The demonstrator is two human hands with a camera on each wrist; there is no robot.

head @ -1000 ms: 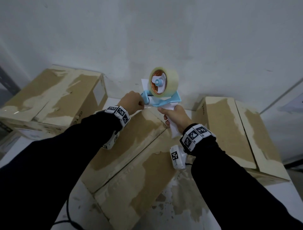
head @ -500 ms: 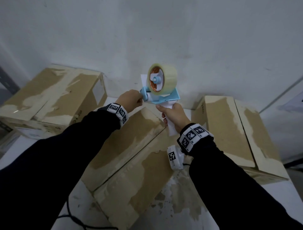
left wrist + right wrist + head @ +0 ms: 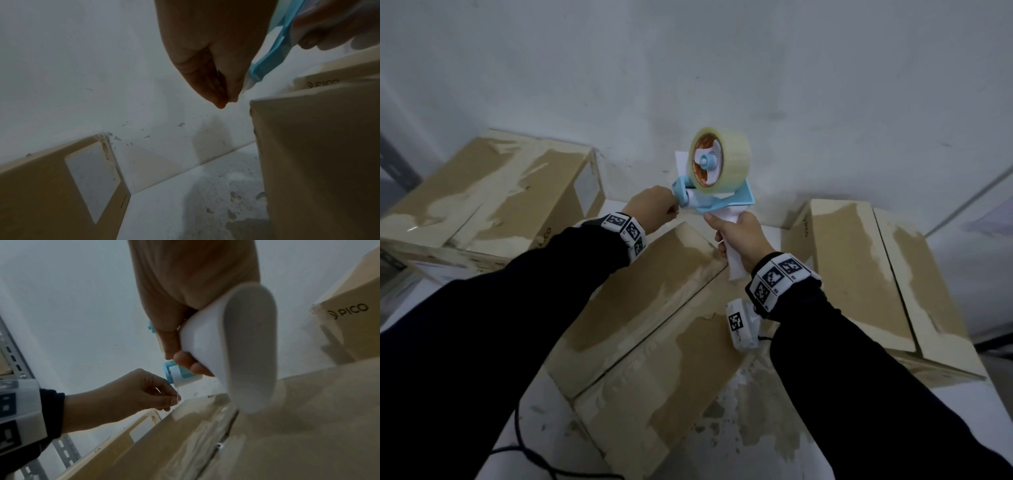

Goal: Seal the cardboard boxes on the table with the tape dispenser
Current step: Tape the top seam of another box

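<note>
A blue and white tape dispenser (image 3: 717, 192) with a clear tape roll (image 3: 719, 157) is held in the air above the far end of the middle cardboard box (image 3: 654, 308). My right hand (image 3: 738, 236) grips its white handle (image 3: 236, 344). My left hand (image 3: 654, 209) pinches the free end of the clear tape (image 3: 177, 393) at the dispenser's front roller (image 3: 179, 376), thumb against fingertips (image 3: 222, 100). The middle box's two top flaps meet along an open seam (image 3: 654, 335), its surface patchy with torn paper.
Another cardboard box (image 3: 489, 195) sits at the left against the white wall (image 3: 722, 68), and a third (image 3: 876, 274) at the right. The white table (image 3: 756, 428) has worn, flaky patches. A black cable (image 3: 524, 455) trails over its near edge. A metal rack upright (image 3: 12, 353) stands far left.
Both hands and the dispenser have lifted slightly and shifted a little away from me. The left hand stays at the dispenser's front.
</note>
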